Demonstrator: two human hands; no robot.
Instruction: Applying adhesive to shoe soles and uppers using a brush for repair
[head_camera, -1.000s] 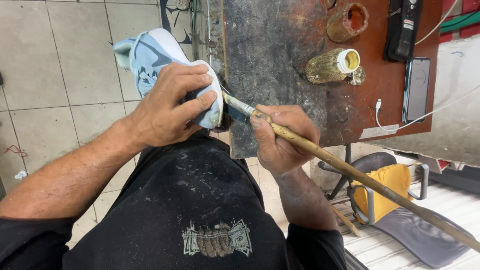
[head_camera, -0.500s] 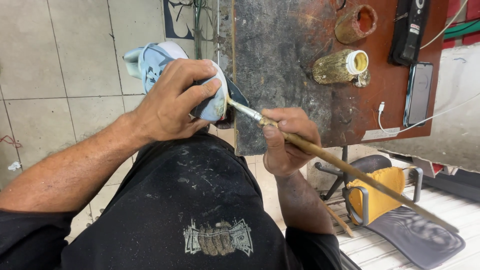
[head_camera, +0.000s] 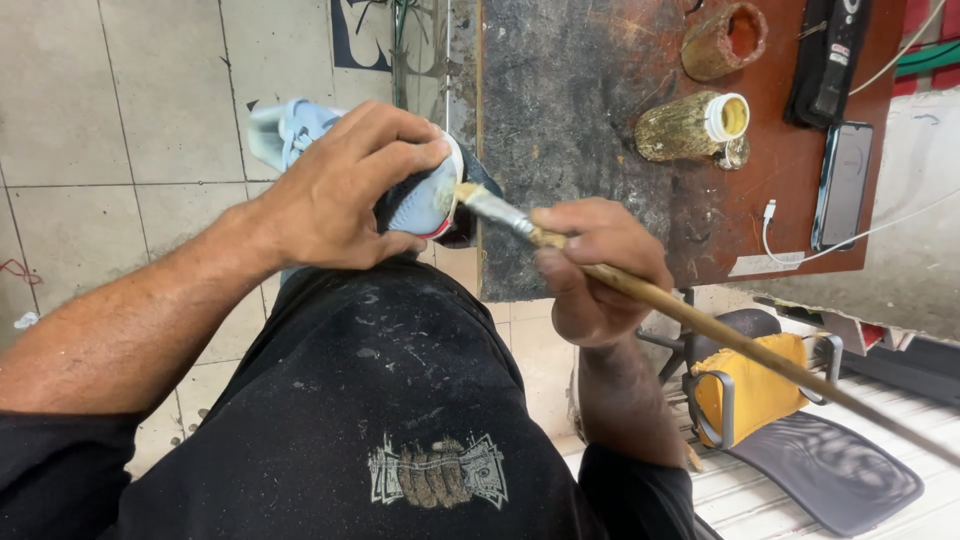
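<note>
My left hand grips a light blue and white shoe over my lap, fingers wrapped across its upper. My right hand holds a long wooden-handled brush by its metal ferrule end. The brush tip touches the shoe's edge near the sole. Most of the shoe is hidden under my left hand; its heel end sticks out to the left.
A worn, stained workbench stands ahead with a glue-crusted open jar, a rusty cup, a phone on a white cable and a black device. A yellow-padded stool sits at right. Tiled floor lies left.
The shoe and my left hand have turned slightly and shifted right toward the bench. The brush tip has slid along the shoe's edge while my right hand stays by the bench edge.
</note>
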